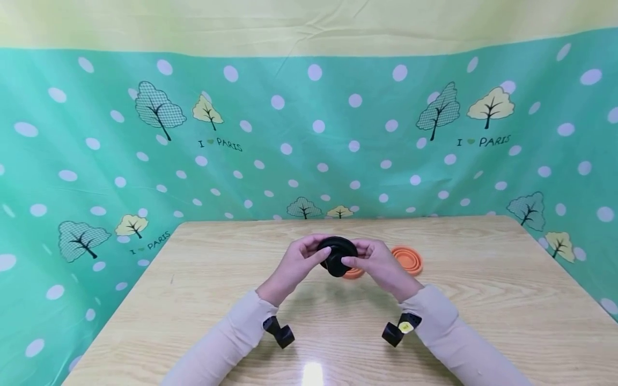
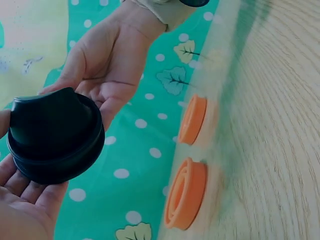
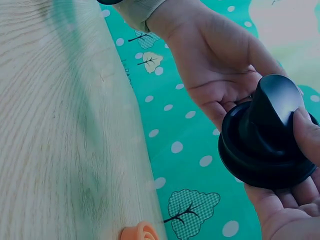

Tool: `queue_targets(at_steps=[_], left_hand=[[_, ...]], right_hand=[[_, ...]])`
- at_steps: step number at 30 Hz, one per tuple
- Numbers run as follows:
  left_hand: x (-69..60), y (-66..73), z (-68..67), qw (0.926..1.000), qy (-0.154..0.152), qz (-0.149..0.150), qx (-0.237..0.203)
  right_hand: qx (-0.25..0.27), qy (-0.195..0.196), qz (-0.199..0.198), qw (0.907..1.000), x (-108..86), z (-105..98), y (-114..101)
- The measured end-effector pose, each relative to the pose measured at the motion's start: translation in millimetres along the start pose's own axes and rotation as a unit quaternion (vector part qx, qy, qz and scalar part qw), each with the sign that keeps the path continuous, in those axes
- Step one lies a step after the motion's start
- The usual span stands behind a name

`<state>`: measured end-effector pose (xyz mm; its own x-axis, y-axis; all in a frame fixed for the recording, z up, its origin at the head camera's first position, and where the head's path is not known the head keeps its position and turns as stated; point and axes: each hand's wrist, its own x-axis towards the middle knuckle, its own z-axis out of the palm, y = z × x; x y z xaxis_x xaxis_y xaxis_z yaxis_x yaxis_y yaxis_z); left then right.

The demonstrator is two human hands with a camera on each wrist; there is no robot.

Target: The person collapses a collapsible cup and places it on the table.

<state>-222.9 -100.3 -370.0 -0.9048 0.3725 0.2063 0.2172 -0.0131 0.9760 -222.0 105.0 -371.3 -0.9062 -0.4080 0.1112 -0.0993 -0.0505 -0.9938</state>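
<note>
Both hands hold a black cup lid above the middle of the table. It is round, with a thick rim and a raised, spout-like part, which shows well in the left wrist view as the lid and in the right wrist view as the lid. My left hand grips its left side, thumb on the near face and fingers behind the rim. On the opposite side my right hand pinches it the same way. The lid's far side is hidden.
An orange collapsible silicone cup, pressed flat in rings, lies right of the hands. Another orange one is partly hidden behind the lid and right hand. They rest on a wooden table, with a green dotted cloth hanging behind.
</note>
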Motion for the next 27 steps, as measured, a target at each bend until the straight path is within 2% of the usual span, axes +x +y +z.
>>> queue_targets(at_steps=[11,14,17,21,24,27], left_hand=[[2.7,-4.4,8.7,0.9973,0.058,0.042,0.013],[3.3,-7.5,10.9,0.9960,0.075,0.042,0.025],[3.5,-11.5,11.3,0.9959,0.083,0.029,0.023],[4.7,-15.7,9.8,0.9976,0.061,0.017,0.027],[4.8,-16.4,8.9,0.9975,0.026,0.024,0.061],[3.6,-14.1,9.3,0.9940,-0.006,0.034,0.104]], right_hand=[[0.001,0.010,0.003,0.9999,0.9,-1.2,3.0],[0.000,0.009,0.006,0.9999,1.5,-1.9,4.3],[-0.010,0.007,0.012,0.9998,1.3,-2.1,4.5],[-0.052,0.008,0.019,0.9985,0.6,-2.9,3.0],[-0.107,0.005,0.020,0.9941,0.4,-3.6,1.7],[-0.155,-0.012,0.013,0.9877,-0.1,-3.3,0.1]])
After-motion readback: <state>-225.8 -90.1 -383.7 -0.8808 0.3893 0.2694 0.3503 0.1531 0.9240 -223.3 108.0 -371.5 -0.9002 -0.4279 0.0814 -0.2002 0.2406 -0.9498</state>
